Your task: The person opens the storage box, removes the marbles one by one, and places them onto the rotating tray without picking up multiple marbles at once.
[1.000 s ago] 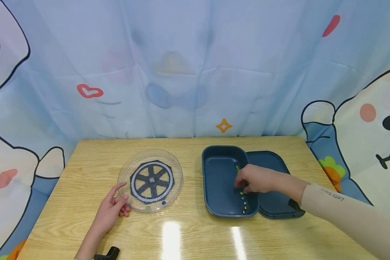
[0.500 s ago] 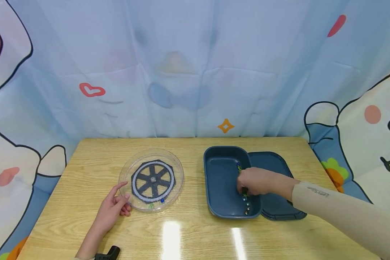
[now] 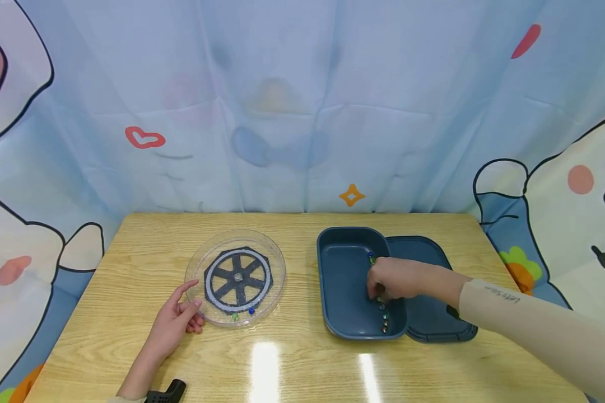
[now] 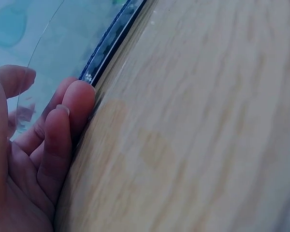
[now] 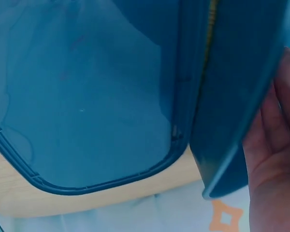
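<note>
My left hand rests against the left edge of a clear round dish. Its index finger touches the rim; the thumb is at the side, and the other fingers bend loosely below. Inside the dish are a green marble and a blue marble, near a dark six-spoked wheel shape. On the right, my right hand reaches down into a dark blue box with bent fingers. It is over a row of small marbles along the box's right side. Its fingertips are hidden, so any marble between them cannot be made out.
A dark blue lid lies on the wooden table, right of the box and under my right forearm. Behind the table hangs a light blue printed curtain. The right wrist view shows the lid beside the box wall.
The right hand's fingers have curled in and then pointed down again over the marble row. In the dish, the blue and green marbles have shifted slightly. My left hand has stayed at the rim.
</note>
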A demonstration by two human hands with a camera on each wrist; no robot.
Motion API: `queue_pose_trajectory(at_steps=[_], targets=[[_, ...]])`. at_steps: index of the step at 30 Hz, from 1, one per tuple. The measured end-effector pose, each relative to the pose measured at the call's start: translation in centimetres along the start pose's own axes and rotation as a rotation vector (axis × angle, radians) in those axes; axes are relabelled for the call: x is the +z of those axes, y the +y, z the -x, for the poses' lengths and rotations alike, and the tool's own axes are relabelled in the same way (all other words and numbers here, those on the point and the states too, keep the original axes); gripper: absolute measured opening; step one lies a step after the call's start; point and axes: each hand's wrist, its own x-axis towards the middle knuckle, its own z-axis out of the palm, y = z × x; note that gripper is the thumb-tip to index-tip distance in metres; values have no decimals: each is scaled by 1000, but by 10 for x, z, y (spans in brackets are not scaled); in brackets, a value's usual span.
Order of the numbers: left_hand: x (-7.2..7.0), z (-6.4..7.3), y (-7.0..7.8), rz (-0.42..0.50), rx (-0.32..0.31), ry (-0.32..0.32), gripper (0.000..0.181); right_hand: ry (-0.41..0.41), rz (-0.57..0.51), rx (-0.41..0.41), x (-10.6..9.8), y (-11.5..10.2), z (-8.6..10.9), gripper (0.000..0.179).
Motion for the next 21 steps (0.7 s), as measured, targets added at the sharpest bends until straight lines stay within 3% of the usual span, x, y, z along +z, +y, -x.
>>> queue_pose_trajectory(at_steps=[3, 12, 21], targets=[[1, -1, 1, 1, 6, -1, 47, 20, -99, -12, -8, -1, 4, 18], [1, -2, 1, 7, 12, -6, 47, 115, -178, -70, -28, -17, 4, 12], [0, 1, 2, 20, 3, -11, 47, 232, -185, -177, -38, -48, -23, 12]])
